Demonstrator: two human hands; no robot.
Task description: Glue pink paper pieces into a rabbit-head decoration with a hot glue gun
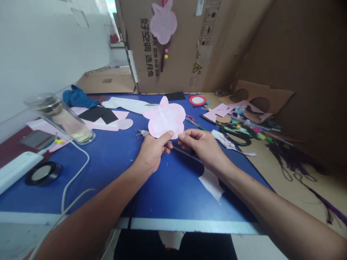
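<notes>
A pink paper flower cutout [166, 115] with a whitish middle is held up above the blue table. My left hand [153, 150] pinches its lower edge, thumb on the near face. At the lower right edge, the thumb and forefinger of my right hand [199, 144] are pressed together on the same cutout. Behind my left hand lies a small whitish tool with metal prongs [143, 133], partly hidden. A torn white paper strip [211, 184] rests on the table below my right forearm.
A glass of pale liquid [65, 119], black tape roll [43, 173] and white power strip [20, 169] with cables are at left. Scissors [237, 137], pink scraps [221, 110] and purple cords [292, 157] lie at right. Another pink flower [163, 23] hangs on the cardboard [179, 61] behind.
</notes>
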